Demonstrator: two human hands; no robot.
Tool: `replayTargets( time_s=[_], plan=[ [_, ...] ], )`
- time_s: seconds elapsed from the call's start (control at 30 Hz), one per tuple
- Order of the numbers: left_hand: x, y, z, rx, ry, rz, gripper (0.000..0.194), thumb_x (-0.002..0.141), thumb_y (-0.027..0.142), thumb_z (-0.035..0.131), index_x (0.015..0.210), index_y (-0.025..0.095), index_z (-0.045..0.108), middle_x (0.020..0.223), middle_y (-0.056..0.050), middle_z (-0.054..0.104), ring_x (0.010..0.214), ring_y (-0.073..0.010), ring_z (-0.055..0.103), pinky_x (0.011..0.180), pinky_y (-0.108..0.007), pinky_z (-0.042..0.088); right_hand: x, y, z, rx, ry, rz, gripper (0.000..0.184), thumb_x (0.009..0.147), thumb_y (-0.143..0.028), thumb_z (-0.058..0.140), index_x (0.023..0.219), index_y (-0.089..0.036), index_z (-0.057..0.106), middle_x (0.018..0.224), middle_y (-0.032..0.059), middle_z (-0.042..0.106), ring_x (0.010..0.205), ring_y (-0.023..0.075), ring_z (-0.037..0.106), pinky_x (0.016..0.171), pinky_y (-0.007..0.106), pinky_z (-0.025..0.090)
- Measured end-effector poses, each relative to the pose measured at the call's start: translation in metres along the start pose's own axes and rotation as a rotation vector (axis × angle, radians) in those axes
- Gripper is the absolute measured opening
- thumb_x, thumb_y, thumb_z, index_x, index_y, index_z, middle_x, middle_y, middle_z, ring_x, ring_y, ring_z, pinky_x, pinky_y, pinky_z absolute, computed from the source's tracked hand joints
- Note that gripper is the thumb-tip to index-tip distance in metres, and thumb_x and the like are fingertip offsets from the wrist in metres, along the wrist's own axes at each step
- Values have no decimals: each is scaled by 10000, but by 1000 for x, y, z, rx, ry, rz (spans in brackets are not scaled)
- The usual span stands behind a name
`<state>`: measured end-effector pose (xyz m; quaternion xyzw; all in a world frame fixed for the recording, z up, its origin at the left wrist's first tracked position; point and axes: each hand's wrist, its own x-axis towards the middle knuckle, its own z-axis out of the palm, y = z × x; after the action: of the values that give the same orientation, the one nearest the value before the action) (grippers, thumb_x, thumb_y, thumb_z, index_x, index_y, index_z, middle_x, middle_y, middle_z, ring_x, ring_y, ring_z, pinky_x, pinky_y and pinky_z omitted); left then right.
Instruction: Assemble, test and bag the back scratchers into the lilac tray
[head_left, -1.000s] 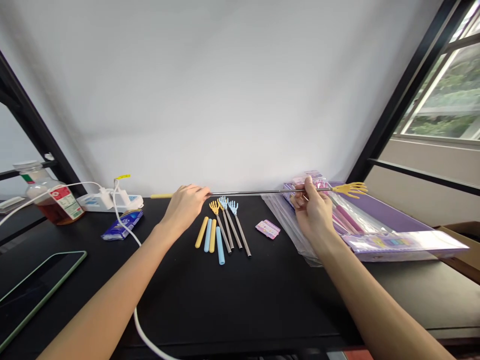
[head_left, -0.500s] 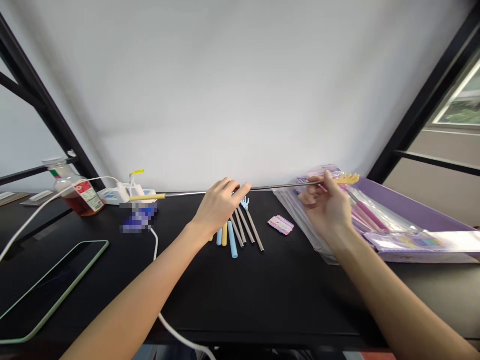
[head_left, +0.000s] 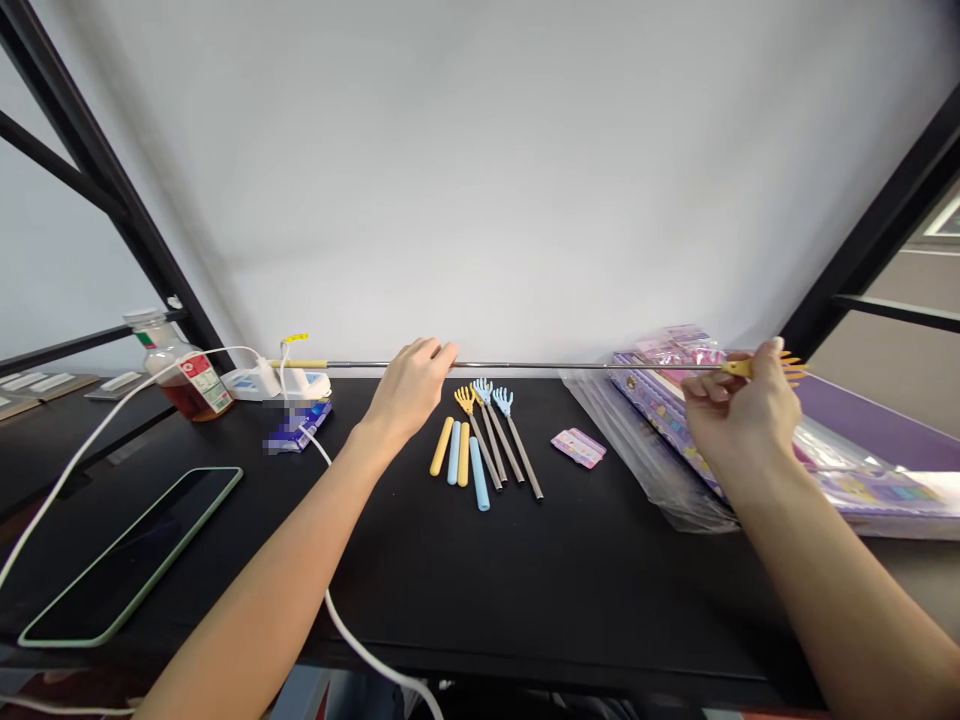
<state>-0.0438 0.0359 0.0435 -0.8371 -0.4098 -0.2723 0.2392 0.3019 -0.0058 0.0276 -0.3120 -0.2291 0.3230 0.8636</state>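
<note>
Head view: black desk (head_left: 600, 600) against a white wall (head_left: 480, 180), black metal frame post (head_left: 97, 170) at left. One telescoping steel back scratcher (head_left: 570, 366) spans level above the desk's far edge, yellow ends; my right hand (head_left: 739, 405) pinches it near the claw, my left hand (head_left: 409, 390) open against the rod, grip unclear. Desk holds three smaller plastic-headed scratchers (head_left: 502, 402), four loose yellow and blue handles (head_left: 454, 452), one pink packet (head_left: 578, 447).

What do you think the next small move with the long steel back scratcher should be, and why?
I would probably slide the right hand along the long steel back scratcher with a yellow claw toward the left hand, collapsing it. It spans both hands, while the three shorter steel back scratchers on the black table lie compact.
</note>
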Motion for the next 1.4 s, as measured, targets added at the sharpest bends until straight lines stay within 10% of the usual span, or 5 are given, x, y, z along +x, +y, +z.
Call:
replayTargets(
  time_s=[0.2, 0.5, 0.9, 1.13, 1.4],
  plan=[
    [0, 18, 8, 3, 168, 190, 188, 968, 74, 486, 994, 170, 645, 931, -66, 689, 895, -215, 624, 804, -338, 459, -23, 5, 22, 28, -73, 111, 414, 1036, -372, 467, 678, -177, 537, 519, -55, 422, 401, 52, 306, 417, 206, 330],
    [-12, -41, -2, 96, 22, -31, 216, 999, 238, 470, 966, 207, 681, 781, -51, 685, 832, -256, 660, 749, -377, 410, 19, -38, -22, 119, 344, -67, 381, 1049, -183, 360, 680, -210, 452, 493, -61, 349, 395, 69, 311, 376, 197, 250],
    [1, 23, 0, 89, -143, 39, 191, 997, 207, 473, 881, 190, 624, 734, -20, 639, 689, -190, 605, 528, -297, 261, -65, 29, 37, -79, -445, 286, 305, 636, -289, 912, 791, -143, 694, 624, -27, 533, 558, 69, 457, 458, 189, 377],
    [-6, 4, -2, 6, -161, -68, 230, 1027, 322, 451, 956, 226, 647, 813, -13, 673, 717, -189, 614, 567, -289, 319, -42, 16, 25, -5, -189, 147, 358, 630, -335, 920, 704, -170, 611, 584, -60, 479, 505, 47, 403, 442, 165, 373],
    [2, 20, 4, -32, -181, -59, 228, 1034, 269, 428, 1024, 221, 651, 840, -20, 684, 717, -184, 628, 552, -282, 303, -49, 6, 29, 18, -296, 50, 479, 775, -670, 685, 790, -193, 640, 752, 23, 602, 589, 116, 546, 422, 218, 406]
  ],
)
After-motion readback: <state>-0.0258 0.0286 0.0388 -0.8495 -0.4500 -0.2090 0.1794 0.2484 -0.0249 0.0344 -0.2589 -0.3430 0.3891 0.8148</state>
